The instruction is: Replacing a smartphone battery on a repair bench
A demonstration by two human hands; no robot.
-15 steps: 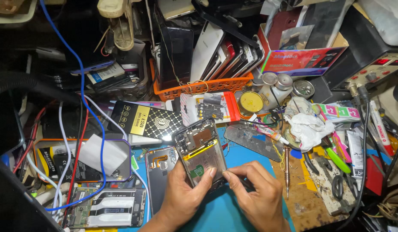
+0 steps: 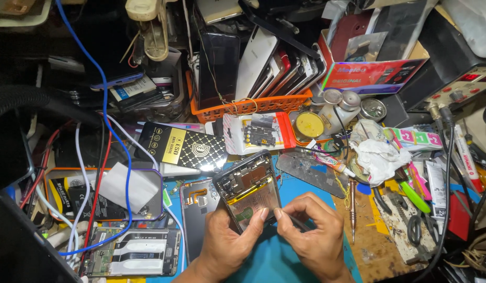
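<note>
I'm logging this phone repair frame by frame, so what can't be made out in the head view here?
- Lower end of the opened phone: covered by the left hand and right hand.
- Thin dark tool in the right hand: its tip is hidden behind the fingertips.
- Phones in the orange basket: overlapping, lower halves hidden by its wall.
- Circuit board details: too small.

Opened phone (image 2: 248,191), back off, battery exposed, tilted above blue mat.

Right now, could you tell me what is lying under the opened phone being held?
Under the opened phone shows a blue work mat, and a detached grey back cover beside its left edge. The left hand and right hand hide whatever sits beneath its lower end.
</note>
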